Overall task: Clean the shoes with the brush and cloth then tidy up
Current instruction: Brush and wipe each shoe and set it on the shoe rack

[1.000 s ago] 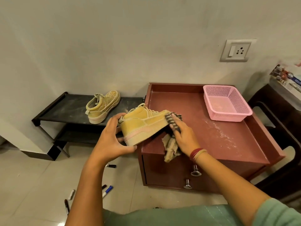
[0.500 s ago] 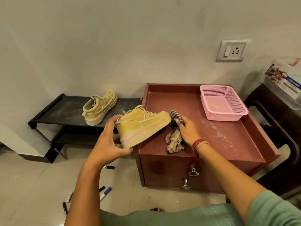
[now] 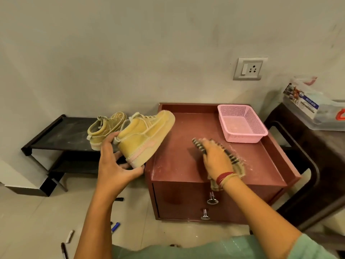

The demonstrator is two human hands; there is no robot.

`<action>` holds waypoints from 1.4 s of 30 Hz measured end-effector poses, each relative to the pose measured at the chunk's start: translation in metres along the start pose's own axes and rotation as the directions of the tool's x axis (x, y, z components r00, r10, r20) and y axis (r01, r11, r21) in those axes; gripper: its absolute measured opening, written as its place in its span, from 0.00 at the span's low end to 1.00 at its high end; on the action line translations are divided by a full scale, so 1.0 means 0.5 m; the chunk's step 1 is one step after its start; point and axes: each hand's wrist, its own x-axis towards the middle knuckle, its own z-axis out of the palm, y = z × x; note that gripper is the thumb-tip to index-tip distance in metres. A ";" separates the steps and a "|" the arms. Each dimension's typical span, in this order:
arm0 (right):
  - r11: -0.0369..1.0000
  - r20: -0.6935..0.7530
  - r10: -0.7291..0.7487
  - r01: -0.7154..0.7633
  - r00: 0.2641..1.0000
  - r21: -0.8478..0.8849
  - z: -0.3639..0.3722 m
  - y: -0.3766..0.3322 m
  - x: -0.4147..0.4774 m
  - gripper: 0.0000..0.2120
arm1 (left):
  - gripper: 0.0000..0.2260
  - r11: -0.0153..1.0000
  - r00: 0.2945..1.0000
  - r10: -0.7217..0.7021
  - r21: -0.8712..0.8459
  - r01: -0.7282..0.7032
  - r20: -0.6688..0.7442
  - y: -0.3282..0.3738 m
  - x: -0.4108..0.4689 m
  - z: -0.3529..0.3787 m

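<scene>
The left hand (image 3: 115, 165) grips the heel end of a yellow shoe (image 3: 147, 135), thumb under the sole and fingers spread behind the heel. It holds the shoe in the air, toe tilted up and away, over the left edge of the bench (image 3: 177, 165). The right hand (image 3: 216, 159) lies on a striped cloth (image 3: 234, 161) spread on the bench top. The fingers are blurred, so whether they curl round the cloth or press flat on it cannot be told. The two hands are well apart.

A pink basket (image 3: 242, 124) stands at the back right corner of the bench, apart from the cloth. Two metal knobs (image 3: 212, 200) stick out of the bench front. Left of the bench, a second yellow shoe (image 3: 104, 129) sits upright on a low black shoe rack (image 3: 61, 133), just behind the held one. Markers (image 3: 115, 227) lie scattered on the tiled floor (image 3: 28, 221). A wall socket (image 3: 250, 69) is set above the bench, and a clear plastic box (image 3: 313, 109) rests on a dark stand at the right.
</scene>
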 end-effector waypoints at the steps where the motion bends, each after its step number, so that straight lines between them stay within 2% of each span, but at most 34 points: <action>1: 0.999 0.060 0.017 -0.020 0.998 0.039 0.023 0.001 0.000 0.21 | 0.46 1.000 0.999 0.002 0.008 -0.002 -0.036 -0.002 0.001 0.002; 4: 0.977 0.145 0.044 -0.073 0.989 0.199 0.067 0.001 0.014 0.20 | 0.46 0.997 0.994 0.024 0.081 -0.015 -0.107 -0.017 0.007 0.007; 8: 0.992 0.367 -0.055 0.009 0.928 0.128 0.079 -0.005 0.014 0.30 | 0.45 0.987 0.980 0.054 0.156 -0.024 -0.190 -0.044 0.020 -0.002; 11: 0.983 0.321 -0.102 0.046 0.942 0.176 0.075 0.012 -0.014 0.30 | 0.45 0.984 0.971 0.031 0.180 0.012 -0.235 -0.066 0.034 -0.002; 15: 0.975 0.357 -0.194 0.220 0.914 -0.035 0.083 0.042 -0.019 0.36 | 0.43 0.971 0.967 0.030 0.235 0.031 -0.253 -0.104 0.055 0.003; 17: 0.967 0.356 -0.228 0.254 0.906 -0.029 0.088 0.047 -0.002 0.38 | 0.43 0.955 0.971 0.049 0.296 0.024 -0.235 -0.132 0.067 0.003; 20: 0.968 0.365 -0.231 0.251 0.902 -0.009 0.103 0.040 0.026 0.35 | 0.41 0.911 0.978 0.096 0.412 -0.012 -0.185 -0.180 0.097 0.002; 25: 0.953 0.367 -0.217 0.277 0.904 -0.119 0.136 0.024 0.048 0.36 | 0.40 0.832 0.983 0.118 0.555 -0.020 -0.142 -0.251 0.159 0.020; 28: 0.956 0.337 -0.215 0.267 0.917 -0.118 0.142 0.021 0.057 0.34 | 0.39 0.787 0.987 0.132 0.616 -0.045 -0.096 -0.290 0.192 0.030; 34: 0.966 0.312 -0.188 0.232 0.931 -0.110 0.153 0.011 0.073 0.29 | 0.41 0.741 0.990 0.081 0.658 -0.138 0.116 -0.339 0.239 0.058; 37: 0.970 0.303 -0.178 0.219 0.936 -0.109 0.158 0.005 0.077 0.28 | 0.42 0.748 0.987 0.034 0.651 -0.130 0.157 -0.354 0.244 0.062; 42: 0.973 0.300 -0.167 0.207 0.939 -0.106 0.158 -0.001 0.077 0.28 | 0.41 0.730 0.974 0.041 0.660 -0.181 0.222 -0.351 0.246 0.052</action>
